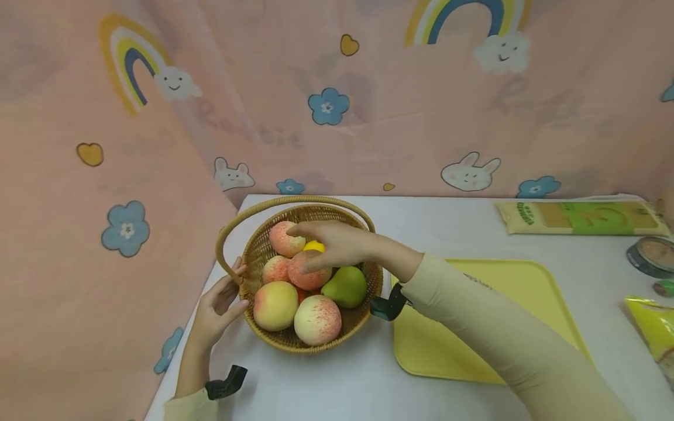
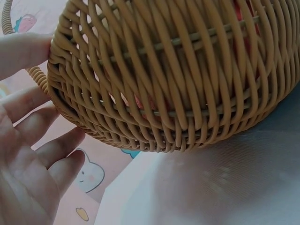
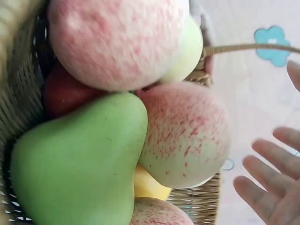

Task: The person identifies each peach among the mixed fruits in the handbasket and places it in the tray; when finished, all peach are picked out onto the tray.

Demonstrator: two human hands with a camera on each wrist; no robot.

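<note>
Pink cloth printed with rainbows, rabbits and flowers backs a pale surface (image 1: 326,374), on which a wicker basket (image 1: 363,310) stands left of centre in the head view, with a yellow tray (image 1: 505,292) just beside it to the right. The basket's outer wall is steadied by the left hand (image 1: 218,307), whose fingers are spread and relaxed against the weave near the handle base, as is confirmed in the left wrist view. The right hand (image 1: 337,242) is extended over the fruit with fingers loosely stretched; its fingertips rest on or hover just above a peach (image 1: 308,275) near the middle of the pile, and nothing is yet enclosed. Whether contact is made cannot be told.

A good pick would probably be made by spreading the fingers round the peach's widest part and lifting straight up, so that the neighbouring peaches and the green pear (image 1: 344,286) are not disturbed, while the basket is kept pressed down.

The peach is nearly round, with no clear long axis. The pear lies tilted, its narrow end pointing to the lower left of the frame.
</note>
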